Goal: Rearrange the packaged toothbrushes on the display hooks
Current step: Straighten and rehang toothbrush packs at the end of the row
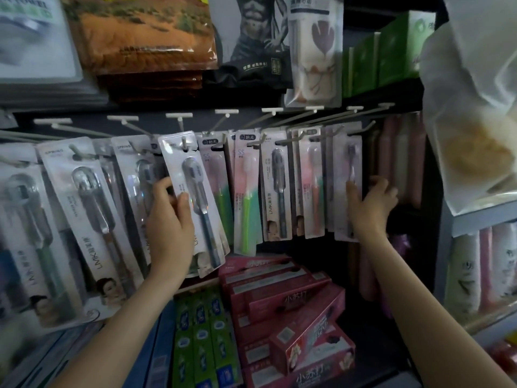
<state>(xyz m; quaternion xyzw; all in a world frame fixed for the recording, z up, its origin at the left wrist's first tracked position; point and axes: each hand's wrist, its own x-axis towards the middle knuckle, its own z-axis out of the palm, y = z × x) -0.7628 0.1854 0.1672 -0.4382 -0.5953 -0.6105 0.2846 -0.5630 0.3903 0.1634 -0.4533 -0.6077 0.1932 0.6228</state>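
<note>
A row of packaged toothbrushes hangs from white display hooks (229, 115) across the middle of the shelf wall. My left hand (170, 217) grips a white pack with a dark toothbrush (193, 197), thumb on its front and fingers behind it; the pack's top sits at a hook. Far to the right, my right hand (372, 203) holds the rightmost pale pack with a thin brush (348, 175), thumb in front and fingers curled round its right edge. Between the hands hang pink-and-green packs (246, 197) and a dark-brush pack (277, 186).
Larger white toothbrush packs (84, 214) hang at the left. Red toothpaste boxes (291, 303) and green boxes (201, 345) lie below. Bagged goods (145, 37) hang above. A white shelf unit (481, 219) with a translucent bag stands close at the right.
</note>
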